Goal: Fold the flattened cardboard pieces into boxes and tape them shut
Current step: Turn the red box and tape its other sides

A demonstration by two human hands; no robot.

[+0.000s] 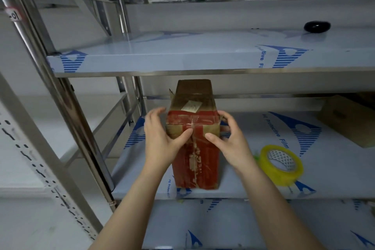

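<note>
Cardboard box [194, 148] stands upright on the middle shelf [253, 189], close to the front edge, and both hands are on it right now. It's red and brown w/ worn print down the near face, clear tape shining across the top front edge, and a small pale label on the top face. Left hand [162, 138] is on the L side: thumb pressed flat on the near face right by the centre tape seam, fingers curled round the upper L corner, so it's gripping the box. Right hand [229, 140] mirrors it: thumb on the near face just R of the seam, fingers hooked over the upper R edge, holding too. The thumbs nearly meet, w/ only the seam btwn them. A ragged bit of cardboard sticks out at the far L top corner. Yellow tape roll [282, 165] lies tilted on the same shelf, R of the box, near but not touching. Second brown box [349, 119] sits further back at the R, partly cut off. On the upper shelf [162, 61] there's a black rounded object [317, 26], too blurred to ID. Shiny metal rack post [60, 87] runs down the L side.
</note>
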